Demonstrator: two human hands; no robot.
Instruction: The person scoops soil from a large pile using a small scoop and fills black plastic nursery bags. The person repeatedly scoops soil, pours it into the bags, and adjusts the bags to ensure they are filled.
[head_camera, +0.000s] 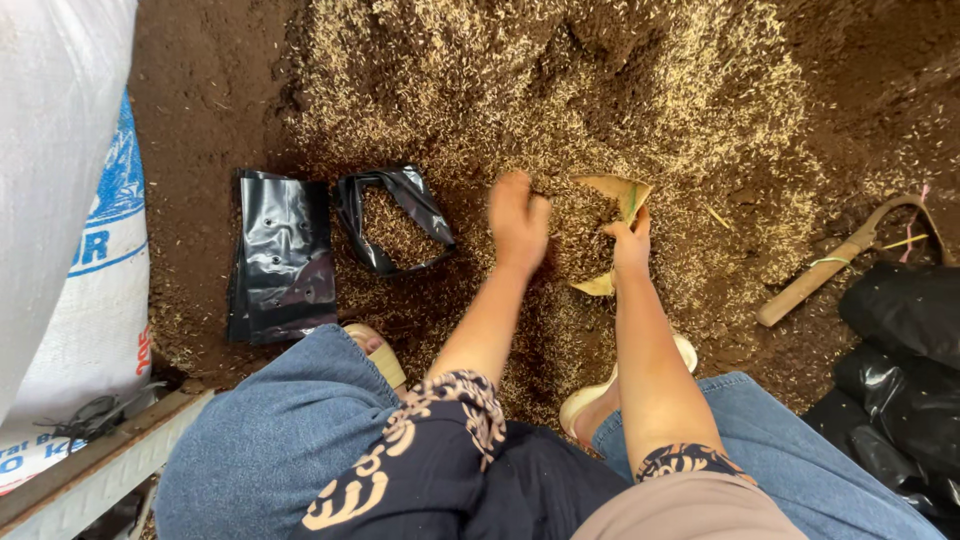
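My left hand (517, 222) sits near the middle of the frame, palm down with loosely curled fingers pressed into the heap of rice husks and soil (560, 100) that fills the upper centre. It grips nothing solid that I can make out; whether any husk is caught under the fingers I cannot tell. Just to its right, my right hand (631, 243) is closed around a dry tan leaf scoop (612, 190), a curved piece with a streak of green near its top edge, dug into the husks between my two hands.

Left of my left hand lies an open black plastic grow bag (392, 218) on its side, mouth gaping, with some husk mix showing inside. Beside it, further left, a flat stack of folded black plastic bags (282, 255) with small punched holes rests on the dark soil.

Along the left edge of the frame stands a tall white woven sack (60, 200) with blue and red printing on its lower part. At the right edge, a wooden-handled tool (840, 262) lies at a slant on the ground, and below it in the lower right corner sits a heap of crumpled black plastic (900, 380).

My knees in blue denim (260, 440) fill the bottom of the frame, with pale sandals (590, 400) showing between them.
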